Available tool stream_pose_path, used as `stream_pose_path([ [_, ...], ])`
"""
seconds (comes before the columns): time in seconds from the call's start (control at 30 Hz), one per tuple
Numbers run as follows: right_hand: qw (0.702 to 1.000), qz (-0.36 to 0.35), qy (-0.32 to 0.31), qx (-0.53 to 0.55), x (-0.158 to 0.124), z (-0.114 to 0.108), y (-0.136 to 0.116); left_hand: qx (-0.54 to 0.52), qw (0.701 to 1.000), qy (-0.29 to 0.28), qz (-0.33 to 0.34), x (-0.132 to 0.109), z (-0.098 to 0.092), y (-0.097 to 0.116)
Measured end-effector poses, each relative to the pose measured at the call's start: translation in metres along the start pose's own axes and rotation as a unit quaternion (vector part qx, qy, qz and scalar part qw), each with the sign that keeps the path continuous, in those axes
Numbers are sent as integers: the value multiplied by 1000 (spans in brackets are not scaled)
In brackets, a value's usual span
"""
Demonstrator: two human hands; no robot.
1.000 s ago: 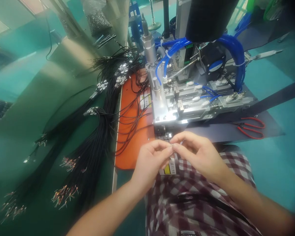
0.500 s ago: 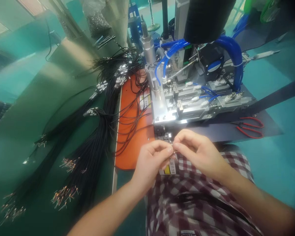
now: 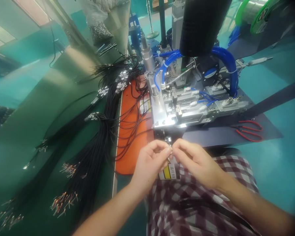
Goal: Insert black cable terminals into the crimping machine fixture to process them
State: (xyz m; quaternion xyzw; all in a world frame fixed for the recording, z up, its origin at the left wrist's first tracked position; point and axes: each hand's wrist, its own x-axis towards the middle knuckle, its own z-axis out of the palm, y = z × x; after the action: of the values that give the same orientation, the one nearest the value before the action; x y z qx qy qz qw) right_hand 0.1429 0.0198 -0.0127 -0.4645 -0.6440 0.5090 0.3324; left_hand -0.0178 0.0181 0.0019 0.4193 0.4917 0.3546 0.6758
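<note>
My left hand (image 3: 151, 160) and my right hand (image 3: 196, 162) meet fingertip to fingertip in front of the machine. Both are closed in a pinch, thumb against forefinger. Whatever lies between the fingers is too small and too covered to name. Just beyond the fingertips is the front edge of the metal machine (image 3: 162, 122), with a small bright fitting (image 3: 169, 140). Below the hands hangs a label (image 3: 167, 172) with a yellow mark. Black cables (image 3: 131, 131) run across the orange board (image 3: 127, 162) left of my left hand.
Bundles of black cables (image 3: 95, 141) with bare copper ends lie on the green table (image 3: 17, 131) to the left. Red-handled pliers (image 3: 249, 131) rest on the dark plate at right. A thick black tube (image 3: 204, 29) and blue hoses (image 3: 229, 62) stand over the machine.
The view has shifted slightly, so the machine sits a little lower in the picture. My hands stay pinched together at the same place, their fingertips barely moved.
</note>
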Motion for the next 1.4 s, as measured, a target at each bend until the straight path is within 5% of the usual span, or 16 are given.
stream_pose_path([
  [0.1, 998, -46, 18, -29, 3, -1, -4, 161, 983, 10, 91, 0, -3, 1],
  [0.2, 998, -29, 47, -27, 7, -2, -2, 418, 863, 32, 282, 6, -8, -1],
  [0.27, 999, 8, 45, 21, 11, -2, 4, 502, 793, 23, 345, 14, -12, -5],
  [0.3, 998, 30, 40, 50, 14, -2, 7, 501, 793, 22, 345, 18, -13, -7],
  [0.47, 993, 64, 21, 94, 20, 1, 17, 350, 911, 46, 214, 28, -11, -11],
  [0.63, 998, 35, 33, 28, 18, 4, 11, 267, 951, 37, 151, 27, -11, -7],
  [0.77, 997, -7, 45, -56, 19, 5, 10, 250, 958, 28, 137, 26, -16, -5],
  [0.9, 998, 57, 41, 8, 25, 3, 9, 257, 954, 17, 151, 25, -18, -3],
  [1.03, 990, 101, 22, 98, 28, 1, 7, 344, 906, 33, 243, 23, -18, -5],
  [1.2, 998, 53, 44, 11, 24, 6, 15, 437, 842, 52, 311, 27, -22, -14],
  [1.4, 995, 82, 63, -3, 29, 5, 25, 439, 863, 38, 246, 31, -29, -13],
])
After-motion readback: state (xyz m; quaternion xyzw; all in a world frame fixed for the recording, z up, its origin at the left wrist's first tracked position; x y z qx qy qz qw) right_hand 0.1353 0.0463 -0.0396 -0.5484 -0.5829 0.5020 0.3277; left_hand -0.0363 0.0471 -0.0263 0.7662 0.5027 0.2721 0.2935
